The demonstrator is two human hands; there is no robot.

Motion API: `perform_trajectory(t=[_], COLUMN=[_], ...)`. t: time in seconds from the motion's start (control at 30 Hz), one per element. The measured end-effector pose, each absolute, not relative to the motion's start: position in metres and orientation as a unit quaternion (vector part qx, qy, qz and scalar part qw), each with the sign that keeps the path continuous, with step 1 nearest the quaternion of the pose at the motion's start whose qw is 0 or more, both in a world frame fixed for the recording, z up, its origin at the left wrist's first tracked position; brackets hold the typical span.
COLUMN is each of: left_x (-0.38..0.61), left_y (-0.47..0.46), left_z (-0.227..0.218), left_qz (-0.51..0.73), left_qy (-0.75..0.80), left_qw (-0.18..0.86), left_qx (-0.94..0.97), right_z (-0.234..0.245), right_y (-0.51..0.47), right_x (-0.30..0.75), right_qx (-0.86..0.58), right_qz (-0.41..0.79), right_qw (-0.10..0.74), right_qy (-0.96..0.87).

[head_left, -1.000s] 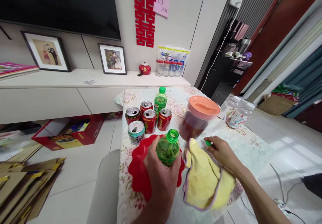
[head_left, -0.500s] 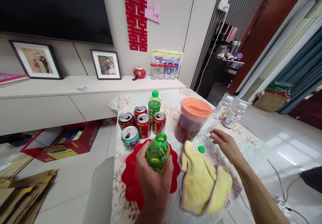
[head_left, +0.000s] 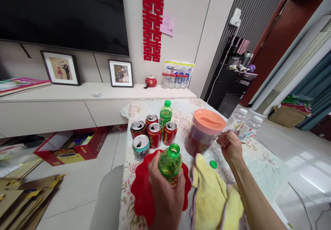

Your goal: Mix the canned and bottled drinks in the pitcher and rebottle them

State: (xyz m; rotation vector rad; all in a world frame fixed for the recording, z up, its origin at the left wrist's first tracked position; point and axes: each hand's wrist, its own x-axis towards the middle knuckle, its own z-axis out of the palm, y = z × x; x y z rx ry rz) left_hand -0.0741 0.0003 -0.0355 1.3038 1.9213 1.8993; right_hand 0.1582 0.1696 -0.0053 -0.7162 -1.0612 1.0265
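Left hand (head_left: 167,194) wrapped around uncapped green bottle (head_left: 170,165), below its neck.

The wearer's upper limbs, viewed from above. Left hand (head_left: 167,192): bare, broad across the back, with thick fingers and a sturdy thumb; only a short stretch of wrist shows. Right hand (head_left: 230,147): bare, with rounded knuckles. Right forearm (head_left: 254,192): bare for its visible length, smooth in outline and narrowing towards the wrist. Smooth grey form (head_left: 108,195), lower left: trouser leg or furniture, indeterminable.
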Motion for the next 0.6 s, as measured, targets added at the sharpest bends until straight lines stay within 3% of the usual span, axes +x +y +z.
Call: perform_trajectory(t=[0.23, 0.6], left_x=[-0.068, -0.069], left_y=[0.0, 0.002], left_z=[-0.033, -0.034], left_qz=[0.624, 0.642], left_qy=[0.641, 0.628], left_qw=[0.008, 0.015], left_qx=[0.446, 0.44], right_z=[0.024, 0.14], right_y=[0.17, 0.125], right_x=[0.133, 0.132], right_qx=[-0.321, -0.377], right_qz=[0.44, 0.379], right_qw=[0.713, 0.733], right_qy=[-0.442, -0.421])
